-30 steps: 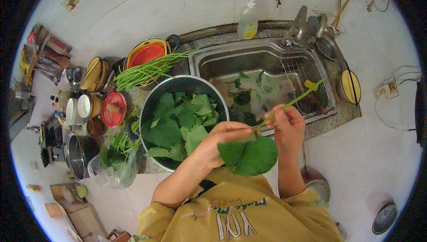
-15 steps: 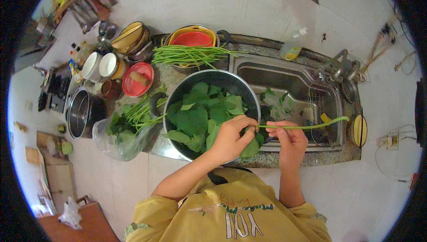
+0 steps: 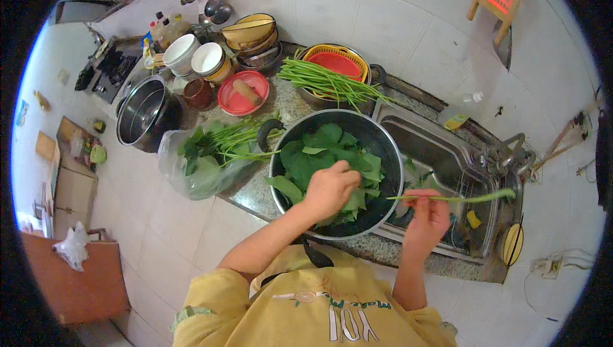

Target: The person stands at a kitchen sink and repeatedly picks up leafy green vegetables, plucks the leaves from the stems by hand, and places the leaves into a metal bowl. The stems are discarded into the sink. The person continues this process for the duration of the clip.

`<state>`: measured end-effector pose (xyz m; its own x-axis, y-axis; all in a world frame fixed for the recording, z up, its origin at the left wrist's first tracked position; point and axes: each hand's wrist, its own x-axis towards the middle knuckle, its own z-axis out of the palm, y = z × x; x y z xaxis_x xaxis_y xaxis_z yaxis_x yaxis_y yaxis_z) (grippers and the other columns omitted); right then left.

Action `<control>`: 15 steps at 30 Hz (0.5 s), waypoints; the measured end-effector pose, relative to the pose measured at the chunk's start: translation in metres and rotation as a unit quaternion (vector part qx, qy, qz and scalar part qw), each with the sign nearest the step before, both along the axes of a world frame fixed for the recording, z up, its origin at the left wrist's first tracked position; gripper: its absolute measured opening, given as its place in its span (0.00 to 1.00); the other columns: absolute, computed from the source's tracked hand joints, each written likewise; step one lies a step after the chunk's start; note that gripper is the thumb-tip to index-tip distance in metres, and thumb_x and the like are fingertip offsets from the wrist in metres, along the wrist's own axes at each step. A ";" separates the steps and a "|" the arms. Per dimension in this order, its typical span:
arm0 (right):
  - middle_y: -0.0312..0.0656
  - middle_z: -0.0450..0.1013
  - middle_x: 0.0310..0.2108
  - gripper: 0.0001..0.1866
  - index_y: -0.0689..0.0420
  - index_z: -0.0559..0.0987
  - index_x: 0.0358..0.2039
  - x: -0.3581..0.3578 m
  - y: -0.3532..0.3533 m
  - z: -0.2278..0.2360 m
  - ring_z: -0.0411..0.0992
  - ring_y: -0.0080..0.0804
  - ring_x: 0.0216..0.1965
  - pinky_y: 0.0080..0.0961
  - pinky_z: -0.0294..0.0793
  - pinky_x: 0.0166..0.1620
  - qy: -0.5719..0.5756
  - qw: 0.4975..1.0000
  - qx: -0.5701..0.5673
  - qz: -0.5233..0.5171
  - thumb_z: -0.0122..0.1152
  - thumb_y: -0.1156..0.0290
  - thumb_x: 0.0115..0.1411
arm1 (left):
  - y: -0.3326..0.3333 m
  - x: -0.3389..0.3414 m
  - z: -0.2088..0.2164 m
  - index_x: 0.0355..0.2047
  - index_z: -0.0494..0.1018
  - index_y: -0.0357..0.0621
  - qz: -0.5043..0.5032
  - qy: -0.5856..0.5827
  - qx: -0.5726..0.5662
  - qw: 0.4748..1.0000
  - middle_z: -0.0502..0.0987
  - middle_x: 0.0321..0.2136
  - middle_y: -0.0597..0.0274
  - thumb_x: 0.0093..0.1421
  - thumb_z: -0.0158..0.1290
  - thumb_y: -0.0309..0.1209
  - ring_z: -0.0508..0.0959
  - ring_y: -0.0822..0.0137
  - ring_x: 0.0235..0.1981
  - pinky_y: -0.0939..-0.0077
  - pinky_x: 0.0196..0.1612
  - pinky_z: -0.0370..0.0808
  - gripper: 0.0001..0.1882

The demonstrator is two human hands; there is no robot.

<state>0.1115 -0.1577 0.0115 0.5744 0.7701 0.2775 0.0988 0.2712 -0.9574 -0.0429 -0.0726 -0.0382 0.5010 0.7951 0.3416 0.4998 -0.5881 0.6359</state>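
Our left hand has parted from the long green stalk since the earlier frame and is now over the leaves in the big pot, fingers curled; whether they grip a leaf, we cannot tell. Our right hand pinches the stalk between thumb and fingertips, nearer its thin left end. Its long axis runs almost level from left to right, the thin end pointing across the pot's right rim toward our left hand (well apart from it), the rest reaching over the sink. We have open room above that basin. Beyond the pot's far rim lies a bundle of stalks; to its left, a plastic bag of greens overhangs the counter's front edge.
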 end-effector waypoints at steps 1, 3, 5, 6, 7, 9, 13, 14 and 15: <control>0.41 0.72 0.24 0.05 0.63 0.73 0.27 0.005 0.001 0.003 0.70 0.24 0.24 0.18 0.69 0.29 -0.009 1.000 -0.013 0.014 0.49 0.77 0.55 | 0.002 -0.011 -0.005 0.27 0.70 0.48 0.010 0.030 -0.026 0.999 0.69 0.23 0.57 0.46 0.48 0.24 0.72 0.53 0.24 0.64 0.25 0.70 0.06; 0.40 0.72 0.24 0.04 0.63 0.73 0.26 0.014 0.000 0.006 0.69 0.24 0.24 0.18 0.69 0.28 -0.023 0.998 -0.044 0.039 0.49 0.77 0.54 | -0.001 -0.013 -0.008 0.34 0.71 0.47 0.042 -0.041 -0.061 0.996 0.72 0.31 0.55 0.50 0.47 0.24 0.73 0.52 0.32 0.65 0.33 0.71 0.10; 0.37 0.71 0.22 0.05 0.62 0.74 0.29 0.014 -0.001 0.002 0.68 0.21 0.23 0.17 0.67 0.27 -0.055 0.982 -0.134 0.121 0.50 0.78 0.53 | 0.009 -0.011 -0.017 0.40 0.69 0.44 0.049 -0.035 0.027 0.998 0.71 0.36 0.52 0.52 0.45 0.25 0.71 0.52 0.38 0.66 0.40 0.69 0.13; 0.37 0.70 0.22 0.06 0.62 0.74 0.31 0.014 -0.002 -0.002 0.66 0.20 0.22 0.16 0.65 0.27 -0.101 0.967 -0.163 0.170 0.50 0.78 0.53 | 0.014 -0.008 -0.018 0.42 0.68 0.43 0.055 -0.031 0.075 0.995 0.71 0.38 0.51 0.54 0.44 0.25 0.70 0.52 0.41 0.67 0.43 0.68 0.14; 0.36 0.69 0.21 0.07 0.61 0.75 0.32 0.013 -0.001 -0.004 0.65 0.19 0.22 0.15 0.63 0.26 -0.147 0.946 -0.191 0.219 0.49 0.78 0.53 | 0.015 -0.006 -0.016 0.43 0.67 0.43 0.047 -0.065 0.039 0.996 0.71 0.38 0.52 0.55 0.44 0.27 0.70 0.53 0.42 0.68 0.44 0.67 0.15; 0.36 0.67 0.20 0.09 0.59 0.76 0.33 0.013 0.002 -0.001 0.63 0.18 0.21 0.15 0.61 0.25 -0.209 0.913 -0.198 0.288 0.50 0.79 0.51 | 0.010 -0.002 -0.006 0.45 0.66 0.41 0.032 -0.135 -0.033 0.990 0.71 0.37 0.52 0.57 0.42 0.30 0.69 0.56 0.43 0.69 0.46 0.65 0.15; 0.38 0.68 0.19 0.09 0.58 0.77 0.32 0.025 -0.004 -0.007 0.63 0.21 0.20 0.18 0.61 0.24 -0.256 0.876 -0.259 0.314 0.52 0.77 0.50 | -0.004 -0.001 0.020 0.43 0.68 0.37 -0.101 -0.482 -0.409 0.768 0.72 0.33 0.59 0.61 0.38 0.35 0.71 0.72 0.31 0.77 0.36 0.68 0.17; 0.39 0.68 0.20 0.08 0.58 0.77 0.32 0.029 -0.005 -0.008 0.63 0.23 0.20 0.19 0.61 0.24 -0.262 0.871 -0.267 0.318 0.53 0.77 0.50 | -0.007 -0.002 0.019 0.41 0.69 0.36 -0.071 -0.471 -0.390 0.788 0.72 0.32 0.60 0.59 0.41 0.33 0.71 0.72 0.29 0.78 0.34 0.68 0.15; 0.40 0.69 0.20 0.08 0.57 0.77 0.31 0.035 -0.007 -0.008 0.64 0.25 0.20 0.21 0.62 0.24 -0.269 0.866 -0.275 0.321 0.53 0.76 0.50 | -0.010 -0.001 0.018 0.39 0.69 0.35 -0.043 -0.461 -0.370 0.805 0.72 0.31 0.60 0.58 0.43 0.31 0.71 0.73 0.27 0.80 0.32 0.68 0.14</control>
